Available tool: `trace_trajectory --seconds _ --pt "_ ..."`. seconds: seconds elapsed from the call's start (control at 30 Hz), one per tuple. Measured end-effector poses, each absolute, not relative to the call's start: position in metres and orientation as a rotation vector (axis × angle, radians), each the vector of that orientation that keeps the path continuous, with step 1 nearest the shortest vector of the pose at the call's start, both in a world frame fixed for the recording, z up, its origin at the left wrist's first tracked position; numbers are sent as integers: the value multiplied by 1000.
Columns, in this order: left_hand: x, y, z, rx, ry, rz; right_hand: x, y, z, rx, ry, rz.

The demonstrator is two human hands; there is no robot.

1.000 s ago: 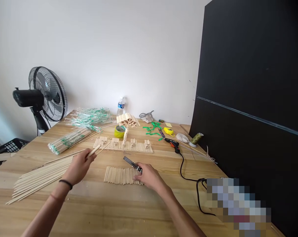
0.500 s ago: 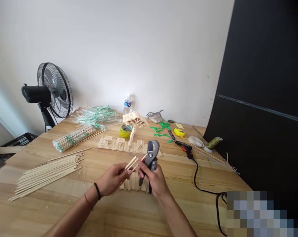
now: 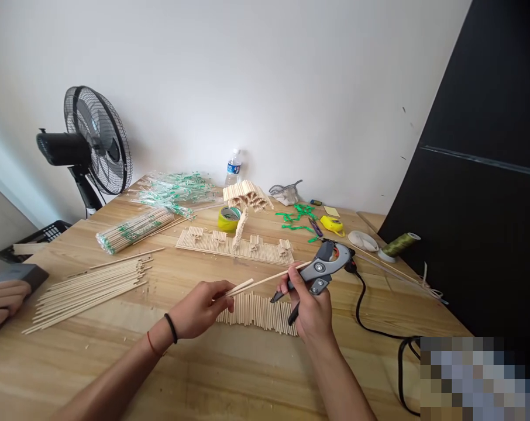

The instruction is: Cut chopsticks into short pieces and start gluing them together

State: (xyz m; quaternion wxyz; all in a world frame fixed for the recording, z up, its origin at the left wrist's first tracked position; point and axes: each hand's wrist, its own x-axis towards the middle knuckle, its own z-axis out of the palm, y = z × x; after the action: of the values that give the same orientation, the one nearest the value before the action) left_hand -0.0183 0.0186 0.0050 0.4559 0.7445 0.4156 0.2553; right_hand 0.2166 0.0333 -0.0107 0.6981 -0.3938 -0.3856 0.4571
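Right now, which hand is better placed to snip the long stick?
Probably the right. The right hand has its grip round the handles of the cutter, whose head sits at the far end of the stick. The left hand pinches the near end, so it only steadies.

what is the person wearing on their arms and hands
Both forearms are bare: no sleeves, no gloves. The left hand has a plain black elastic band round its wrist and a thin red thread bracelet just behind it. The right hand and its wrist wear nothing; no rings show.
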Motion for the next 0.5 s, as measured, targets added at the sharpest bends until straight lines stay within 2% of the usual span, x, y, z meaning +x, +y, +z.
trace_trajectory --seconds 0.5 --pt "-15 17 4 1925 1097 651 214 32 -10 -864 -954 962"
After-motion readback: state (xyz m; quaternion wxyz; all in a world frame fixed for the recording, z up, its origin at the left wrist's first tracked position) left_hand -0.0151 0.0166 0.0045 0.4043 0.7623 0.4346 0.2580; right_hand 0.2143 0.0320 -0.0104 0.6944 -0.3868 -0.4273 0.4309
